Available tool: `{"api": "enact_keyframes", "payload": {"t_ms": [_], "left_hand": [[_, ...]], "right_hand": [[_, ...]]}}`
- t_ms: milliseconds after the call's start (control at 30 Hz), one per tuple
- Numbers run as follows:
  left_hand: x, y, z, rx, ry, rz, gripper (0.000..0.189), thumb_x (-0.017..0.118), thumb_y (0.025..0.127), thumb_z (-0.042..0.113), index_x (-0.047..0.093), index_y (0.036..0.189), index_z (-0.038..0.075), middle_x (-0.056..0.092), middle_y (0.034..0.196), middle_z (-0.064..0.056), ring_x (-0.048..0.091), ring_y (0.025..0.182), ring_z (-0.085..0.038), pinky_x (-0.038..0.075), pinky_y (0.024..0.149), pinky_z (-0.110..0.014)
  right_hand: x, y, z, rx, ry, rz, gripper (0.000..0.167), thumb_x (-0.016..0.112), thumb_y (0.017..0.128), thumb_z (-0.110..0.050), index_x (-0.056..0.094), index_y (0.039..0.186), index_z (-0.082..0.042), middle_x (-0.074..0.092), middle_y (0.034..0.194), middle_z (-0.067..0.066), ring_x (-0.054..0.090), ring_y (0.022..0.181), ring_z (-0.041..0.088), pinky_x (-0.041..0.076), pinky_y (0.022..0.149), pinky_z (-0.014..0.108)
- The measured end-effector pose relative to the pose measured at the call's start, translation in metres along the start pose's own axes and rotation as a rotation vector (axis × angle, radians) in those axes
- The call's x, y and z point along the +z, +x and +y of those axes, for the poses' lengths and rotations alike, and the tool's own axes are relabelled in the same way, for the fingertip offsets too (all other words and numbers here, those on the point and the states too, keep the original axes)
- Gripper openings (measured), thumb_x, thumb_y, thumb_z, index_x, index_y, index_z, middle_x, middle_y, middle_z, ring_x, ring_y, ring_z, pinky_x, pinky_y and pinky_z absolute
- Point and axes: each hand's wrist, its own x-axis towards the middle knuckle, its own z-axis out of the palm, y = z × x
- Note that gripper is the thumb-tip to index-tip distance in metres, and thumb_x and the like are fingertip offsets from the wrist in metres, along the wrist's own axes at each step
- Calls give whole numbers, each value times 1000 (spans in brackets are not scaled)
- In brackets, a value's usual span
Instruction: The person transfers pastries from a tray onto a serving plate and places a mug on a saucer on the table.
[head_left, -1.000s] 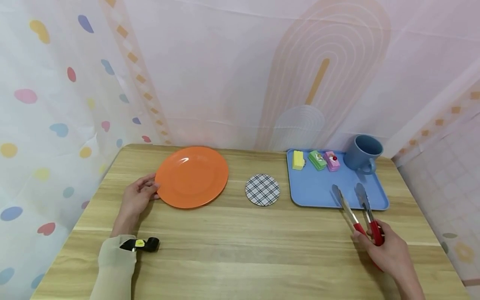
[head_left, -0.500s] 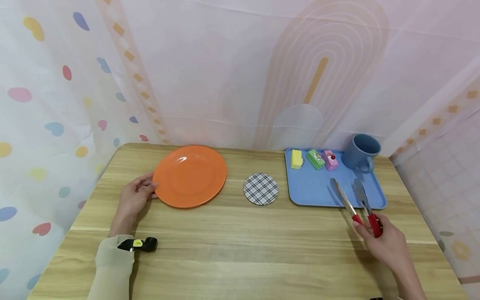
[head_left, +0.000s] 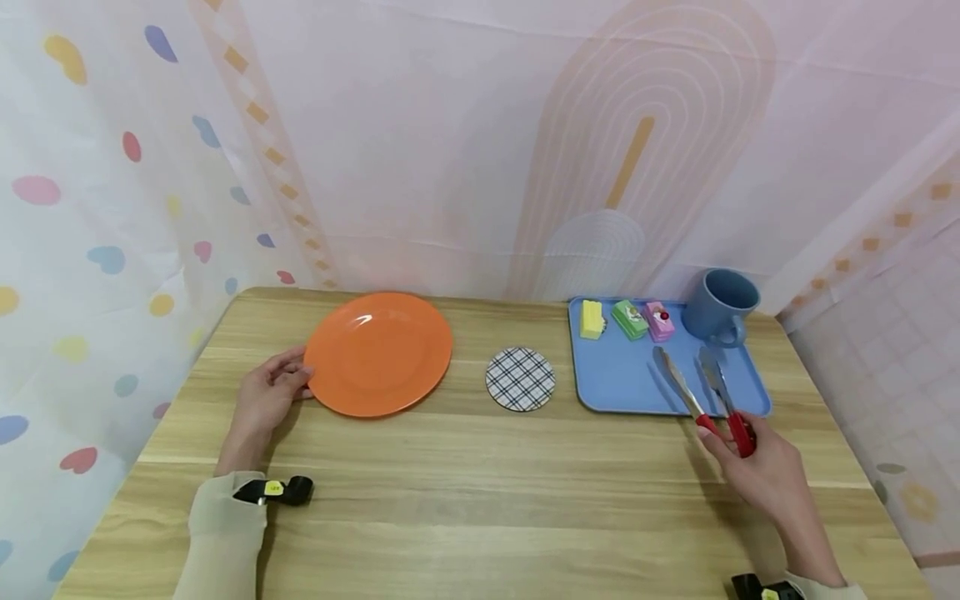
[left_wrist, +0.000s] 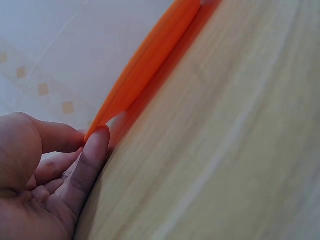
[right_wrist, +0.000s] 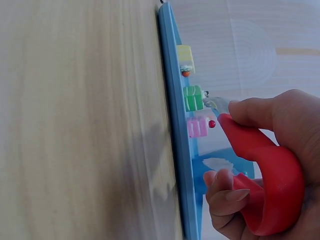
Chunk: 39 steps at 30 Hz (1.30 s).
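At the left, an orange plate (head_left: 378,354) lies on the wooden table. My left hand (head_left: 264,398) pinches its left rim between thumb and fingers, as the left wrist view shows. My right hand (head_left: 765,467) grips red-handled metal tongs (head_left: 681,382), whose arms are spread apart with nothing between them. The tongs' tips hang over a blue tray (head_left: 622,383). Along the tray's back sit a yellow cake piece (head_left: 591,320), a green one (right_wrist: 194,98) and a pink cake piece with a red cherry (head_left: 660,322). A blue mug (head_left: 720,307) stands at the tray's back right.
A round checked coaster (head_left: 521,379) lies between plate and tray. Behind the wooden table (head_left: 450,500) hangs a patterned curtain (head_left: 420,167), close to the tray's back edge. Black straps with small devices sit on both wrists.
My right hand has moved forward and slightly left, carrying the tongs' tips further over the tray toward the cake pieces. The left hand stays at the plate's rim. The view has shifted slightly.
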Motion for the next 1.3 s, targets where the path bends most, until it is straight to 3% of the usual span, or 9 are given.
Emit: {"api": "enact_keyframes", "payload": {"t_ms": [400,733,1100,1300], "left_hand": [[0,-2,2,14,50,6,54,62,103,14,45,152,-1,63,99,13,66,81,2,63,71,-17],[-1,-2,2,16,55,7,53,61,103,14,46,152,-1,62,98,14,66,80,3,63,71,-17],[-1,-1,3,15,-19,4,54,63,102,11,46,151,-2,64,97,11,67,79,1,63,68,-17],[-1,-1,1,14,-28,0,54,63,102,11,46,151,-3,64,96,12,67,79,2,63,68,-17]], "right_hand": [[-3,8,-4,-66,26,5,88,61,98,-57,39,144,15,65,113,27,58,94,35,46,63,27],[-3,13,-9,-92,31,26,84,61,98,-54,41,143,14,61,102,21,55,88,32,43,61,28],[-4,21,-16,-19,30,11,88,61,97,-56,36,147,12,59,114,27,51,91,32,41,56,28],[-2,23,-20,-19,34,33,86,61,97,-57,39,147,10,56,108,24,50,90,31,39,56,28]]}}
